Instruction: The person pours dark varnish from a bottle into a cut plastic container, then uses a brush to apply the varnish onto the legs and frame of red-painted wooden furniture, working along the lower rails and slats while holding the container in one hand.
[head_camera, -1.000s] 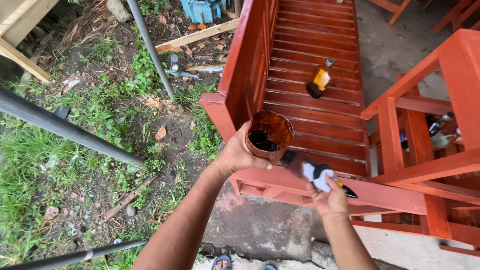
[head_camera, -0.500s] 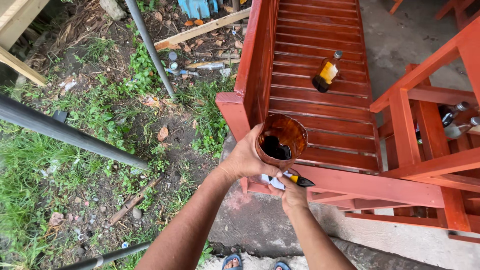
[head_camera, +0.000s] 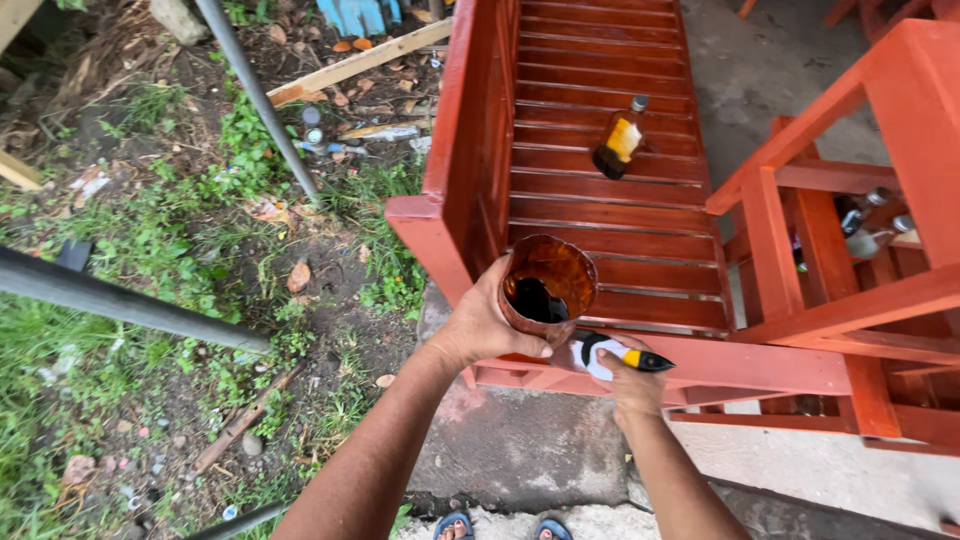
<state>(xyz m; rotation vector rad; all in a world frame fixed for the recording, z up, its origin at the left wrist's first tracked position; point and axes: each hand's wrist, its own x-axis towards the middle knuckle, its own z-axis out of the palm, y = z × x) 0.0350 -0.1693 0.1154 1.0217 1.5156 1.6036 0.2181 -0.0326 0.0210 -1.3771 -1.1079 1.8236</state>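
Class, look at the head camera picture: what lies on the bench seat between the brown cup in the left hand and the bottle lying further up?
Nothing: between the brown cup in the left hand and the bottle, the head view shows only bare red slats of the bench seat.

At upper centre we see a brown bottle lying on the red slatted bench. More bottles sit at right; grey pipes cross the grass at left.

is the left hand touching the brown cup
Touching. The head view shows the left hand wrapped around the side of the brown cup, thumb lying along its lower edge, with no gap between them.
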